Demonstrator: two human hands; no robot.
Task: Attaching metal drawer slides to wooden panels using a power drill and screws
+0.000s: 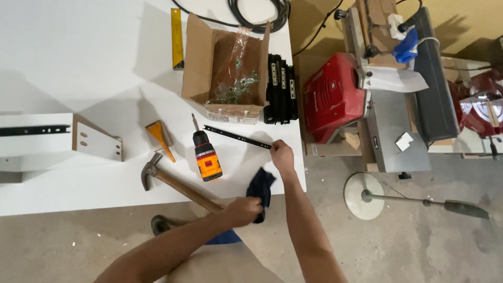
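My right hand (pixel 282 155) fingers pinch the near end of the black rail (pixel 238 137); my left hand (pixel 244 210) grips the dark cloth (pixel 261 189), ready for wiping along it.

hammer (pixel 173 183): handle end hidden under left hand (pixel 242 210)
white panel (pixel 36 141): cut off at left edge
cables (pixel 251 13): cut by top edge
bag contents in cardboard box (pixel 230 68): too small to identify

open tabletop (pixel 68 57): wide bare white stretch, far left
blocked centre: cardboard box (pixel 226 68), drill (pixel 206 155), hammer (pixel 175 184) crowd together
right edge: black rail stack (pixel 281 88), red machine (pixel 334 97) close by
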